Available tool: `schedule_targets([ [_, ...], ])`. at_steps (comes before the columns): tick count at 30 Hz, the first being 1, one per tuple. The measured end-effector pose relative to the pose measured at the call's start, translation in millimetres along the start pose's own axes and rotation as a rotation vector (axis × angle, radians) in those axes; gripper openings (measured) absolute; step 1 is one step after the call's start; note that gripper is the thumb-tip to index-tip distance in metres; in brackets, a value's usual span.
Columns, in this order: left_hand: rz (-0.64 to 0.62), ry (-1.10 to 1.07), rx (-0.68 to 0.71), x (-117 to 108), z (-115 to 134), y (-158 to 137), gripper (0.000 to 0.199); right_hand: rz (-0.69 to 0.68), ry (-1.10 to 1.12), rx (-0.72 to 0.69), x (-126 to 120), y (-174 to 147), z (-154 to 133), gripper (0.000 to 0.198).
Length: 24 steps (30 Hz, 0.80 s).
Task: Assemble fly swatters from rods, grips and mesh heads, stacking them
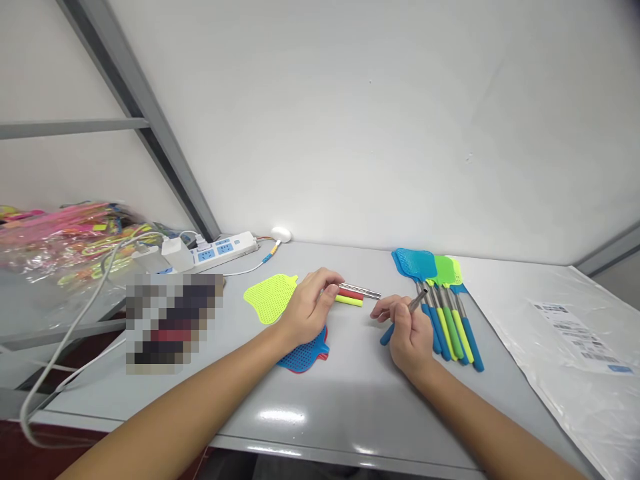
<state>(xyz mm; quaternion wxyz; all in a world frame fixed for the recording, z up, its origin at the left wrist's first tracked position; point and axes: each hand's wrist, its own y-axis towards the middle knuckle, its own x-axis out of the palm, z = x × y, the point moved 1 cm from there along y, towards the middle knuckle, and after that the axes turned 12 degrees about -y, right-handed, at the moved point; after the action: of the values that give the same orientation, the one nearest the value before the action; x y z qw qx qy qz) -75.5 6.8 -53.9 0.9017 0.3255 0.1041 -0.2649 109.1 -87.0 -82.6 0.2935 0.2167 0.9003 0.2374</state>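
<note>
My left hand (314, 303) is over the loose parts, fingers loosely bent and thumb apart; its fingertips are beside a red handle grip (351, 293) and a yellow grip (349, 301). Thin metal rods (367, 291) lie just behind these. A yellow perforated fly swatter head (270, 298) is left of that hand. Below it, a blue swatter head (304, 355) lies on a red one (324, 356). My right hand (411, 331) is closed around a fly swatter handle, whose metal shaft (419, 299) points up right and blue grip (386, 335) shows at lower left.
Several fly swatters (453, 320) with blue, green and yellow heads lie beyond my right hand. A white plastic package (565, 333) covers the right side. At left are a power strip (225, 248) with cables, a pixelated area and bagged colourful goods (65, 233).
</note>
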Motion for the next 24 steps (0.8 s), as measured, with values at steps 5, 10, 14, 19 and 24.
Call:
schedule_targets([
  [5,0.012,0.012,0.023,-1.1,-0.3,0.6,0.026,0.020,0.010,-0.014,1.5,-3.5,5.0,0.035],
  [10,0.018,0.020,0.027,-1.4,-1.2,1.5,0.025,0.020,0.044,-0.071,5.5,-6.7,8.2,0.032],
  [14,0.037,0.000,0.023,-2.0,-3.0,2.6,0.025,0.010,0.026,-0.073,3.7,-7.6,9.9,0.031],
  [19,0.025,0.004,0.034,-2.9,-4.8,4.1,0.027,-0.016,0.015,-0.112,5.0,-10.5,11.4,0.028],
  [24,0.016,-0.013,0.060,-6.0,-2.2,5.0,0.028,-0.043,0.034,-0.255,8.4,-16.2,4.9,0.023],
])
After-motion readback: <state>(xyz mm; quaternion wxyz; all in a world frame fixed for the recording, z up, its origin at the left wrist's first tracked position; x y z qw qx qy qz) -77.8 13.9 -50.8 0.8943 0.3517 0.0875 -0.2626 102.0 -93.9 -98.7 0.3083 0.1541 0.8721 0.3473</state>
